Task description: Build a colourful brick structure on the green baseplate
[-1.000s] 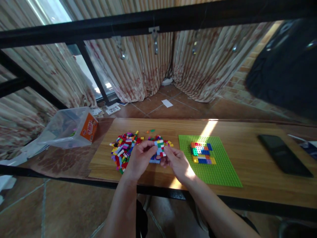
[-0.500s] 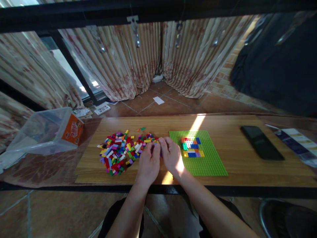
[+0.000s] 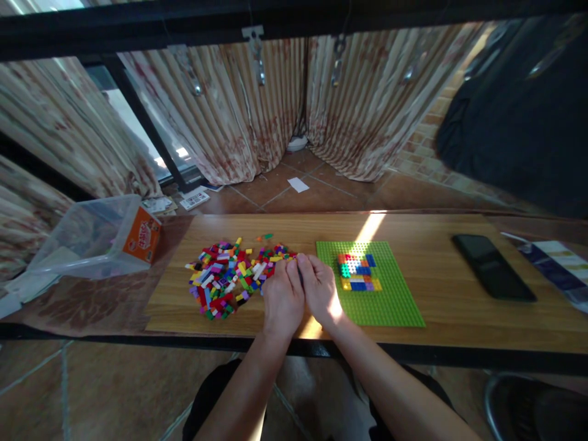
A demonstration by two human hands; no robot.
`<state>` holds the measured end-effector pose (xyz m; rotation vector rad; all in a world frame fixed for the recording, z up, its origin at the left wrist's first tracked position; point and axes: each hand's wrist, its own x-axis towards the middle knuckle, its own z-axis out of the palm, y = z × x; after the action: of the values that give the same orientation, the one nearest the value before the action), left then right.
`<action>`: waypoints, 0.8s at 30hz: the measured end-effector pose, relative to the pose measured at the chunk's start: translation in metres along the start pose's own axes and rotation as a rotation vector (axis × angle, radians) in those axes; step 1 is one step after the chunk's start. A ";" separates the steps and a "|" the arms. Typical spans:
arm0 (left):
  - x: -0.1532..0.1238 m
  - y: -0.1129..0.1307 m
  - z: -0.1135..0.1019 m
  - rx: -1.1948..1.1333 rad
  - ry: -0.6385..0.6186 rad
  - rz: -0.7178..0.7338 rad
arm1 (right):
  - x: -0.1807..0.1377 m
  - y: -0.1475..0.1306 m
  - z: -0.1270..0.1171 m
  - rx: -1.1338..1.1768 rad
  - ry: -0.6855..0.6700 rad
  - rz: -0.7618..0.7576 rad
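My left hand (image 3: 283, 298) and my right hand (image 3: 319, 288) meet over the table, fingers closed and pressed together. Whatever lies between the fingertips is mostly hidden; only a small dark bluish bit shows there. Just left of my hands spreads a pile of loose toy bricks (image 3: 225, 278) in many colours. On the right, close to my right hand, lies a green studded baseplate (image 3: 390, 306). Several joined bricks (image 3: 358, 286) in blue, yellow, red, white and green sit on its upper left part.
A wooden board (image 3: 179, 306) lies under the bricks and baseplate. To the left stands a clear plastic bin (image 3: 92, 245) with an orange label. A black phone (image 3: 493, 267) rests on the right, beside a purple and white packet (image 3: 558, 263). Sunlight falls in a stripe across the board.
My left hand has shifted slightly right and closed in against the right hand, covering the bluish piece more. The whole view has moved slightly.
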<state>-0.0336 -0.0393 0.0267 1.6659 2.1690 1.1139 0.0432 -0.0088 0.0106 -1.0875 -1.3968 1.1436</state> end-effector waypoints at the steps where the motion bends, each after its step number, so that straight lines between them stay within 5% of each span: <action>1: 0.000 -0.001 0.001 -0.005 0.009 0.009 | 0.000 0.001 0.001 0.011 0.006 0.002; 11: 0.000 -0.002 0.004 -0.132 0.127 0.018 | 0.003 0.003 0.004 0.126 0.052 0.061; 19: 0.007 -0.015 0.012 -0.590 0.096 -0.253 | 0.011 0.002 0.005 0.852 -0.120 0.652; 24: 0.009 -0.013 0.008 -0.811 -0.013 -0.421 | 0.018 0.001 -0.007 1.047 -0.241 0.747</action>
<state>-0.0419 -0.0291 0.0154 0.8173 1.5857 1.5299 0.0478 0.0100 0.0123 -0.6699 -0.3244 2.2368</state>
